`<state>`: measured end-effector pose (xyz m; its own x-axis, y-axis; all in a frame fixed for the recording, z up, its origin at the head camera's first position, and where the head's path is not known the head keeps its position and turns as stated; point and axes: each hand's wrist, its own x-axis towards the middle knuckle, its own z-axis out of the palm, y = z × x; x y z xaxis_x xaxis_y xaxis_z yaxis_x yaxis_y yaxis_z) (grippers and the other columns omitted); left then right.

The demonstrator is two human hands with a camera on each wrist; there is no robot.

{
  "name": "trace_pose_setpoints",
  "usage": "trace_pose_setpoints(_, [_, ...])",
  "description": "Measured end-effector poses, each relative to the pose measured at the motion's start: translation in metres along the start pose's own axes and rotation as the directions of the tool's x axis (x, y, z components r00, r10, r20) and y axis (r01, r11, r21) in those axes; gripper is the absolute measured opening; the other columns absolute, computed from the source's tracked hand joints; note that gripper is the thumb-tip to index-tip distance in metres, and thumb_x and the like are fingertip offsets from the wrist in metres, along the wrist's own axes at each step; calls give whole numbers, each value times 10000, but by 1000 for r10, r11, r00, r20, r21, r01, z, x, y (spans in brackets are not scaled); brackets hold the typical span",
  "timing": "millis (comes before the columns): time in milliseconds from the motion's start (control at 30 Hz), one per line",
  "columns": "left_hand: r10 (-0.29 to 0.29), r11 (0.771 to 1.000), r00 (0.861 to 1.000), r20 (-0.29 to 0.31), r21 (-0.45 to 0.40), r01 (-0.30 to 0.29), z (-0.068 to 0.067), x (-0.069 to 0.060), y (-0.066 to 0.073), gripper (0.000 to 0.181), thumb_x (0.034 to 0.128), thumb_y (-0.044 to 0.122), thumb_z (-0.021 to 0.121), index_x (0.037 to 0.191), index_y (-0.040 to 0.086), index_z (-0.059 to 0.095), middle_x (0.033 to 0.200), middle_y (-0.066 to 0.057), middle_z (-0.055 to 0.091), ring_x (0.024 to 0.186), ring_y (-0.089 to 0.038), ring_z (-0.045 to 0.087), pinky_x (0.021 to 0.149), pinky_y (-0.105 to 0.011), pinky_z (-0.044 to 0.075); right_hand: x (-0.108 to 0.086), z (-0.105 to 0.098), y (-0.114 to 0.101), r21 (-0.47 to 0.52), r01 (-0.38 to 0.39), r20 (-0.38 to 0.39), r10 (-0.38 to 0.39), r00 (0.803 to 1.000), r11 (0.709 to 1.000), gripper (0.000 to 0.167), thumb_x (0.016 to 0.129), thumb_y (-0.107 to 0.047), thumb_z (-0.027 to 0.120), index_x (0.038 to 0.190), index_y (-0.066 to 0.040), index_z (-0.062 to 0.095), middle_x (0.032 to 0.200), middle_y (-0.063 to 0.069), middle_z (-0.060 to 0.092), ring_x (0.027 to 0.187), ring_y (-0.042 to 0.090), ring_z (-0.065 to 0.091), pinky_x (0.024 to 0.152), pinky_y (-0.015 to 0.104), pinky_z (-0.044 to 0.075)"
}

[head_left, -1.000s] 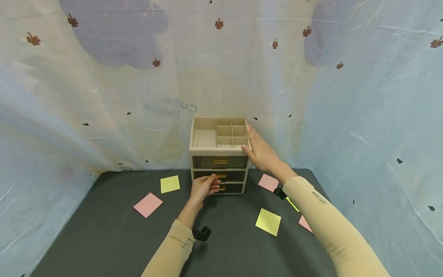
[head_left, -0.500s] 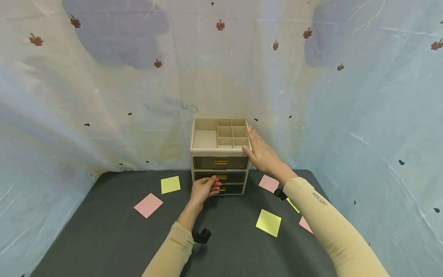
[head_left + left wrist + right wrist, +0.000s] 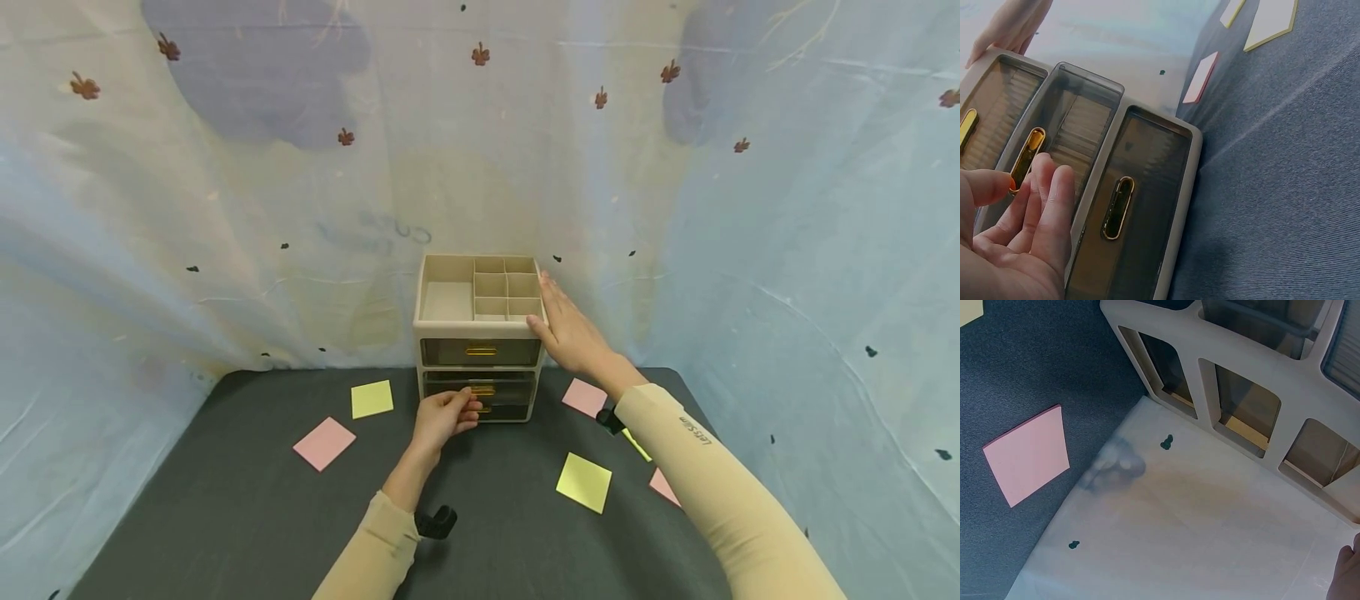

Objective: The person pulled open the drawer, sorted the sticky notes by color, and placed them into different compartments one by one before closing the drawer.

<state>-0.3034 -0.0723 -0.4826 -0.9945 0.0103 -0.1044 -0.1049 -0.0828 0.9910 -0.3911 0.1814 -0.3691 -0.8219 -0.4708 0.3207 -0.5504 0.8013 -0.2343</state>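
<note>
The left hand (image 3: pixel 446 418) pinches the gold handle (image 3: pixel 485 390) between thumb and fingers; the middle drawer (image 3: pixel 517 392) has just slid slightly nearer, so opening is under way. Farther, the right hand (image 3: pixel 576 335), fingers straight, braces the drawer organizer's (image 3: pixel 480 331) right side.

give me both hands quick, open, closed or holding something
Left hand: holding the gold handle of the middle drawer.
Right hand: open, resting against the side of the drawer unit.
</note>
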Motion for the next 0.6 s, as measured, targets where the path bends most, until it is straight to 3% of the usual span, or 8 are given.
trace_pose_setpoints(200, [22, 1000, 1000, 16, 0, -22, 1, -11, 0, 409, 1078, 279, 613, 1206, -101, 691, 1051, -225, 748, 810, -163, 729, 834, -412, 637, 0, -1, -1, 11, 2, 5, -2, 1000, 1000, 779, 1129, -526, 251, 1662, -70, -87, 1748, 96, -66, 1611, 287, 9, 1299, 472, 103])
trace_pose_setpoints(433, [10, 1000, 1000, 21, 0, -10, 1, -19, -2, 402, 1071, 289, 627, 1201, -85, 702, 983, -136, 763, 841, -206, 740, 840, -411, 635, -1, -3, -4, 15, 3, 6, -3, 1000, 1000, 760, 1140, -459, 302, 1662, -47, -66, 1748, 108, -57, 1612, 288, 8, 1299, 473, 104])
trace_pose_setpoints(600, [13, 1000, 999, 30, 2, -13, 0, -23, -6, 407, 1070, 285, 628, 1199, -94, 702, 1053, -221, 751, 824, -180, 738, 842, -412, 635, -1, -3, -4, 12, 0, 5, 0, 1000, 1000, 761, 1140, -461, 306, 1663, -48, -61, 1748, 104, -55, 1612, 290, 17, 1298, 477, 111])
